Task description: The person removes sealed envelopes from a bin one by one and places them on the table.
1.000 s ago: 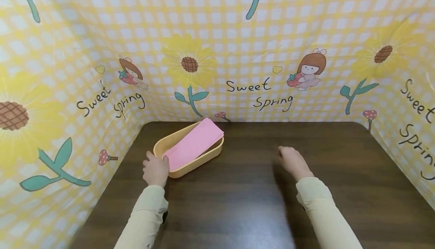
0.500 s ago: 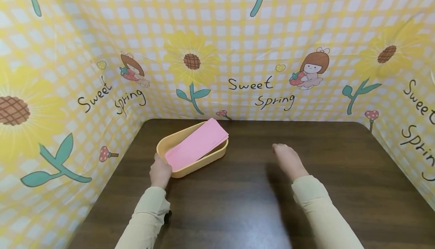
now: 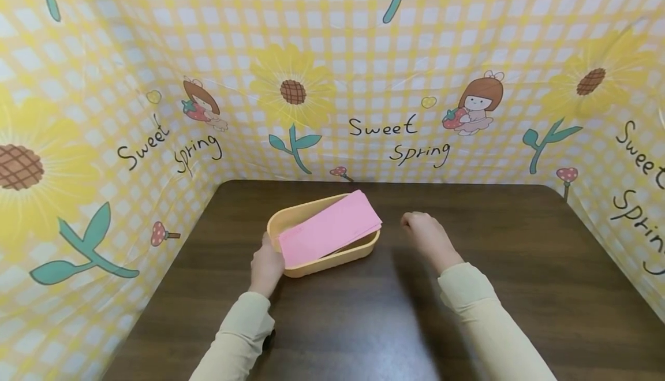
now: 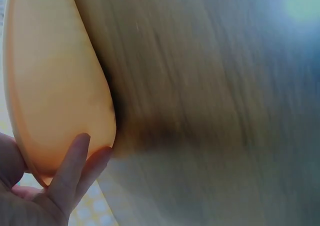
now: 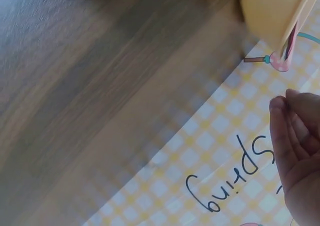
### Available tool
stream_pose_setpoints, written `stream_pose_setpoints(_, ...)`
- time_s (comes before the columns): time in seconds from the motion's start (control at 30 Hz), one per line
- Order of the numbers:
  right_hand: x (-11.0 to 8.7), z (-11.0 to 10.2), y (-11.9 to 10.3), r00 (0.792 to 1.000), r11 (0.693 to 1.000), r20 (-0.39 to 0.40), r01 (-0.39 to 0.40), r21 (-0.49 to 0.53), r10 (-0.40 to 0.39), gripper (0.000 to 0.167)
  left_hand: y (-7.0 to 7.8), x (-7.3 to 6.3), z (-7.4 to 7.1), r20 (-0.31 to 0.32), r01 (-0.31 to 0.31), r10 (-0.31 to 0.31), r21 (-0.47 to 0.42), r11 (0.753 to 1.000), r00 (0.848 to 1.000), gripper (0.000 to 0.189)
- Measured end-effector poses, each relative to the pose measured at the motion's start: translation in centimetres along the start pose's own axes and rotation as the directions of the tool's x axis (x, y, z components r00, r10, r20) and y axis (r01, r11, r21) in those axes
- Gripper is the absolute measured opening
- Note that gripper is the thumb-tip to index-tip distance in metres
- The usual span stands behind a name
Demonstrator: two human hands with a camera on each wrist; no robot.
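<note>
My left hand (image 3: 267,266) grips the left end of a yellow oblong box (image 3: 332,264), open at the top. In the left wrist view, fingers (image 4: 70,171) lie along the outside of the box wall (image 4: 60,96), with the thumb at the rim's other side. A thin stack of pink paper sheets (image 3: 332,228) lies slantwise in the box, its right end resting up over the rim. My right hand (image 3: 428,235) hovers right of the box, apart from it. Its fingers are loosely bent, thumb close to the fingertips (image 5: 276,103), nothing between them.
A dark brown wooden table (image 3: 363,323) carries the box. Yellow checked cloth (image 3: 332,34) with flowers and lettering hangs behind the table and along both sides.
My left hand has closed round the box's end and moved it rightward and slightly nearer, papers inside, turning it a little. My right hand has shifted left, closer to the box.
</note>
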State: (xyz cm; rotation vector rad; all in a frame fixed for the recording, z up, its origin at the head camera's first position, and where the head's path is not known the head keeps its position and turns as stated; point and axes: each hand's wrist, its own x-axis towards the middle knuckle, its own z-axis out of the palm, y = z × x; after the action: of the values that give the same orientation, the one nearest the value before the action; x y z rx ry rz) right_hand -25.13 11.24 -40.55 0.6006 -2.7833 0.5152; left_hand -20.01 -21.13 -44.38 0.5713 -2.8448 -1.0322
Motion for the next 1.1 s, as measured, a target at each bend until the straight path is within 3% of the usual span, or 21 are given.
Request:
stream_pose_setpoints(0.13, 0.0, 0.4, -0.3, 0.999, 0.999, 0.004, -0.050, 0.015, 0.050, 0.006, 1.0, -0.7, 1.1, 0.003, -0.031, 0.031, -0.009, 0.999, 1.000, 0.052)
stream_pose_setpoints(0.43, -0.4, 1.1, 0.0, 0.983, 0.982, 0.003, -0.185, 0.033, 0.185, 0.035, 2.8, -2.0, 3.1, 0.023, -0.098, 0.098, -0.003, 0.995, 0.995, 0.054)
stream_pose_setpoints(0.8, -1.5, 0.7, 1.1, 0.925, 0.925, -0.044, -0.376, 0.063, 0.379, 0.038, 4.9, -4.2, 5.3, 0.040, -0.160, 0.159, 0.009, 0.987, 0.986, 0.056)
stream_pose_setpoints(1.0, -1.7, 0.1, 2.0, 0.891, 0.881, 0.031, -0.452, 0.137, 0.453, 0.031, 5.5, -4.7, 5.5, 0.033, -0.161, 0.161, -0.005, 0.987, 0.986, 0.050)
stream_pose_setpoints(1.1, -1.7, 0.0, 2.1, 0.877, 0.859, 0.036, -0.476, 0.189, 0.478, 0.027, 5.7, -4.7, 5.4, 0.045, -0.129, 0.129, 0.003, 0.992, 0.991, 0.047)
